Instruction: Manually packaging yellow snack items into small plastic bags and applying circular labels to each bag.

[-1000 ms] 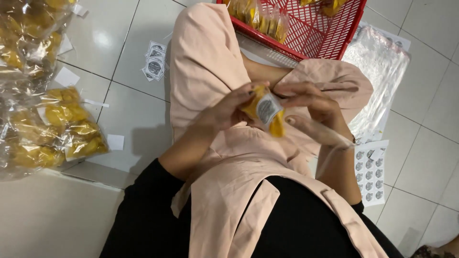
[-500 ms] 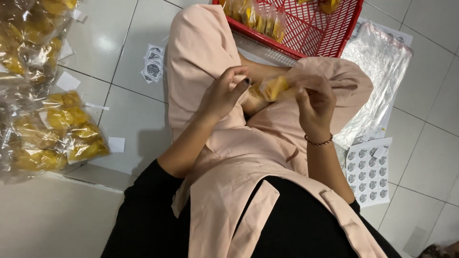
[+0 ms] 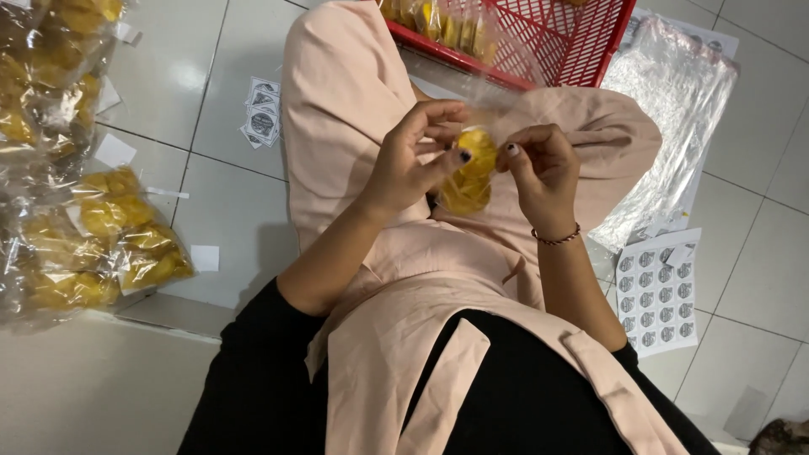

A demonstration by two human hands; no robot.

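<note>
Nearest the camera are the person's lap and pink apron, and just above the lap both hands meet around one small clear bag of yellow chips [image 3: 468, 173]. The left hand [image 3: 413, 160] is curled partway round the bag from the left, thumb pressing across its front and fingertips pinching the upper edge; the right hand [image 3: 539, 168], a bead bracelet on its wrist, is closed to a narrow pinch on the top right of the same bag. So the bag hangs between the two hands, touching both, with its filled bottom sagging below the fingers. It looks very light, and the thin plastic is probably slippery and crinkly, while the chips inside seem brittle and likely to crack if squeezed. The safest hold is therefore on the empty film at the mouth or along the side seams, not across the bulging middle. On the floor to the right lies a sticker sheet [image 3: 660, 291] of round labels, and beyond it a stack of empty clear bags [image 3: 674, 126]. On the left, a heap of filled bags [image 3: 76, 236] rests on the tiles, with a few loose stickers [image 3: 263, 114] farther off. Farthest, a red basket [image 3: 581, 42] holds more packed chips.
</note>
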